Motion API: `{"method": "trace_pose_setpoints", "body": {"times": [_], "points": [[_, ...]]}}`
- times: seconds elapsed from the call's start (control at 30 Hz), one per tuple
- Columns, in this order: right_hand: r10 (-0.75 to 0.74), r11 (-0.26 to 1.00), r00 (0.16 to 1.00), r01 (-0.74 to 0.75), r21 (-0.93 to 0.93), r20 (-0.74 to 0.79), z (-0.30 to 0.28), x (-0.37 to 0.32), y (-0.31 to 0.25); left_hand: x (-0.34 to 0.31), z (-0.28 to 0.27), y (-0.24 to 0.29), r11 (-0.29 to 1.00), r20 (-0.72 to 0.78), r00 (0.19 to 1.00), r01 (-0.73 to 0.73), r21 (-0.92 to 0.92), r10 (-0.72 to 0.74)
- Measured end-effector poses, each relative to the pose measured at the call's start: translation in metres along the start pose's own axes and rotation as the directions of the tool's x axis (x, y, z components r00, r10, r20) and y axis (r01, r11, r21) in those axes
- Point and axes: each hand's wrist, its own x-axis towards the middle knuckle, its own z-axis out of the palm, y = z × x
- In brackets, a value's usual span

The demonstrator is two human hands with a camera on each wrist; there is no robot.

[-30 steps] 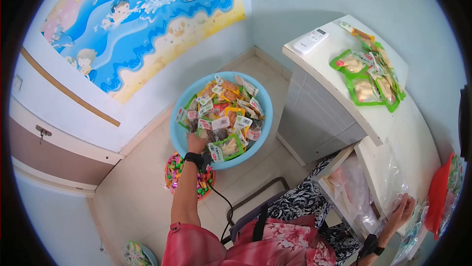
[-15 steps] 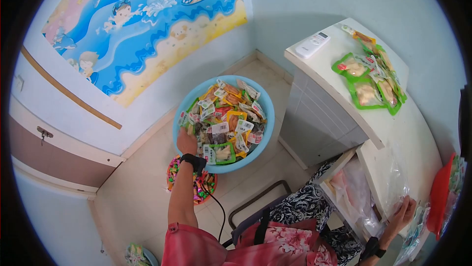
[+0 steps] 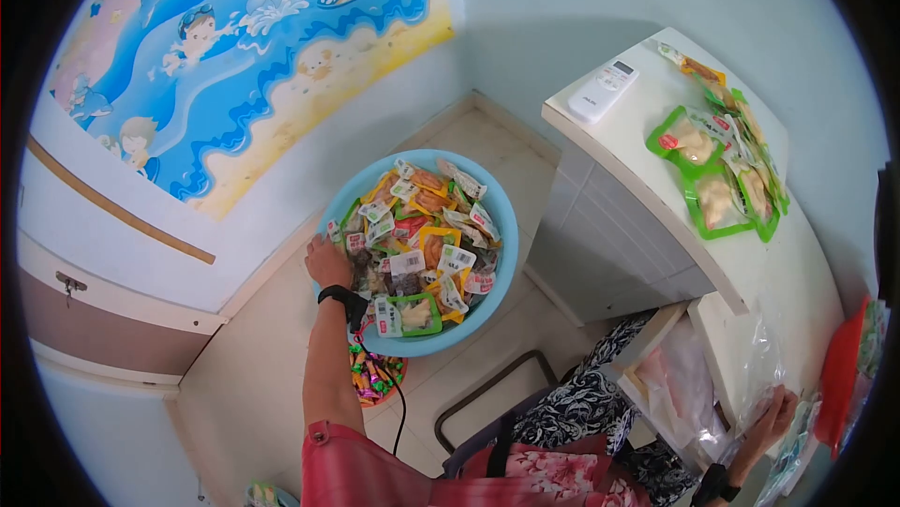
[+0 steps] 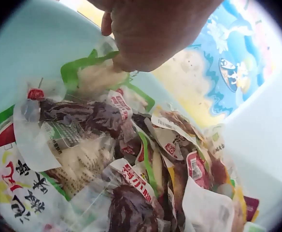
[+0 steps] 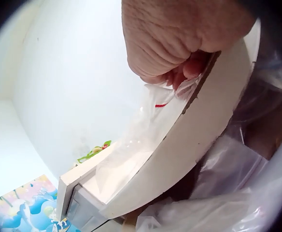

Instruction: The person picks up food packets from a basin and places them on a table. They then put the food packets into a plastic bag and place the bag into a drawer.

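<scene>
A blue basin (image 3: 452, 342) on the floor is heaped with several snack packets (image 3: 424, 226). My left hand (image 3: 327, 261) reaches in at the basin's left rim. In the left wrist view the left hand (image 4: 119, 62) has curled fingers pinching a green-edged packet (image 4: 85, 79) against the basin wall (image 4: 30, 43). My right hand (image 3: 774, 410) is at the front edge of the white desk (image 3: 647, 190) and grips a clear plastic bag (image 3: 756, 355). In the right wrist view the right hand (image 5: 178, 73) has fingers curled round the clear plastic bag (image 5: 136, 140) over the desk edge (image 5: 194, 145).
A white remote (image 3: 602, 91) and green snack packets (image 3: 717, 179) lie on the desk. A bowl of wrapped sweets (image 3: 373, 376) sits half under the basin. A red tray (image 3: 837, 376) stands at the right, and a metal chair frame (image 3: 487, 383) is by my lap.
My left hand has slid from the basin's front edge round to its left rim. The right hand stays on the plastic bag at the desk edge.
</scene>
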Motion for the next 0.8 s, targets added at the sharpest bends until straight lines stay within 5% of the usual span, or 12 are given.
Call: {"method": "trace_pose_setpoints", "body": {"times": [0.07, 0.27, 0.47, 0.57, 0.8], "points": [[-0.045, 0.996, 0.997, 0.040, -0.084, -0.058, 0.008, -0.005, -0.013, 0.003, -0.004, -0.002, 0.998, 0.041, 0.999, -0.005, 0.058, 0.003], [-0.062, 0.994, 0.997, 0.058, -0.093, -0.047, 0.008, -0.004, -0.011, 0.010, 0.012, -0.003, 0.947, -0.065, 0.959, -0.282, -0.154, 0.275], [-0.051, 0.994, 0.996, 0.044, -0.103, -0.067, 0.006, -0.005, -0.013, 0.028, 0.029, 0.015, 0.950, 0.162, 0.983, -0.035, -0.310, 0.090], [-0.077, 0.991, 0.997, 0.073, -0.108, -0.027, 0.006, -0.006, -0.017, 0.040, 0.047, 0.018, 0.948, 0.130, 0.988, -0.036, -0.316, 0.081], [-0.016, 0.994, 1.000, 0.014, -0.112, -0.017, 0.002, -0.004, -0.014, 0.053, 0.062, 0.018, 0.883, 0.241, 0.962, 0.223, -0.413, -0.130]]}}
